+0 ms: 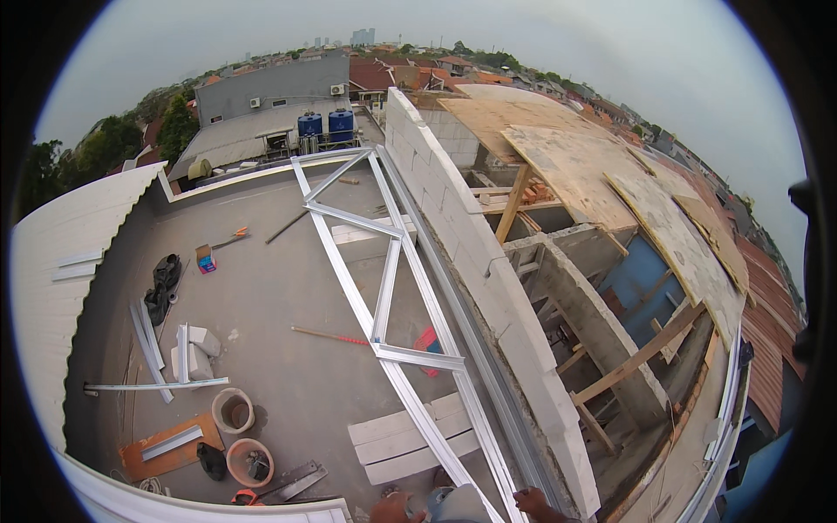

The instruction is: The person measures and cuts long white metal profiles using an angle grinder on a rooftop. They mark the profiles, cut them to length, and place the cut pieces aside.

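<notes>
A long silvery light-steel roof truss (384,301), with two long chords and zigzag webs, runs from the lower edge up to the far end of the deck, beside a block wall. At the lower edge, my right hand (532,502) is closed at the truss's right chord, fingers curled against the metal. My left hand (397,507) shows only partly at the lower edge, left of the truss's near end. Its fingers are cut off and unclear. Pale lightweight blocks (414,436) lie under the truss near me.
The white block wall (475,253) borders the truss on the right; beyond it are open concrete bays and plywood sheets (575,166). Two buckets (234,410), a handsaw (301,482), steel offcuts (148,349) and a red-handled rod (330,335) lie on the grey deck.
</notes>
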Demonstrator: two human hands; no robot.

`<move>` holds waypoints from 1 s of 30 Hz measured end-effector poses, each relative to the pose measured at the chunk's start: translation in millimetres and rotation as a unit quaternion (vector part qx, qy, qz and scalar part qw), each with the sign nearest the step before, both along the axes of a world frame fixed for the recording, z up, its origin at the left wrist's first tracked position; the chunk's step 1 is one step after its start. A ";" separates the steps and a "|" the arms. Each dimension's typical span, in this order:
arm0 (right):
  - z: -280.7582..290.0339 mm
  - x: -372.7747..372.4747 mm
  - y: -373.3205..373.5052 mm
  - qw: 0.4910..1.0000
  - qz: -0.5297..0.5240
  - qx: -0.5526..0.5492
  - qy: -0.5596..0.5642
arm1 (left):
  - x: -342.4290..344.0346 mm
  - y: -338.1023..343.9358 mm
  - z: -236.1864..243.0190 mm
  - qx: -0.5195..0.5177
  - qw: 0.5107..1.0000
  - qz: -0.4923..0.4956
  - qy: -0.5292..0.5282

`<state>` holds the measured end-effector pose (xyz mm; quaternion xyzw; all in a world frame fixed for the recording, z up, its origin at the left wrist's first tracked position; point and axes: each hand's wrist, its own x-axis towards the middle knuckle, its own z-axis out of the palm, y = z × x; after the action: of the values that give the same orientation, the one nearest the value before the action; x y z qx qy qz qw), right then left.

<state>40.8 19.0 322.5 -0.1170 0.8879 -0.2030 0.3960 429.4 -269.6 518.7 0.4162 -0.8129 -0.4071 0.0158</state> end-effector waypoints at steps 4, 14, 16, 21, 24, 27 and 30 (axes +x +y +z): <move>-14.8 43.2 18.6 0.998 0.054 0.009 -0.035 | 1.3 -5.1 40.2 0.091 0.996 -0.001 0.003; 31.3 152.0 122.2 0.981 -0.146 0.023 -0.122 | 0.9 -42.3 128.3 0.266 0.949 -0.006 0.168; 33.5 158.1 138.1 0.943 -0.302 -0.004 -0.137 | -4.2 -47.8 131.3 0.330 0.932 0.062 0.135; 38.9 163.1 179.3 0.936 -0.330 -0.046 -0.116 | -16.8 -13.9 130.3 -0.016 0.992 -0.123 -0.002; 36.8 175.5 199.0 0.927 -0.347 -0.067 -0.127 | -33.1 21.5 134.4 -0.007 0.993 -0.101 0.066; 22.9 188.8 216.2 0.939 -0.321 -0.028 -0.118 | -59.7 44.6 140.8 -0.005 0.994 -0.084 0.069; 4.6 205.3 221.0 0.960 -0.278 0.032 -0.025 | -81.7 53.0 152.7 0.020 0.991 -0.066 0.117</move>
<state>246.1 240.0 327.1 0.1524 0.8811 -0.2799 0.3495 347.7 -216.6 671.4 0.3111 -0.8231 -0.4691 0.0752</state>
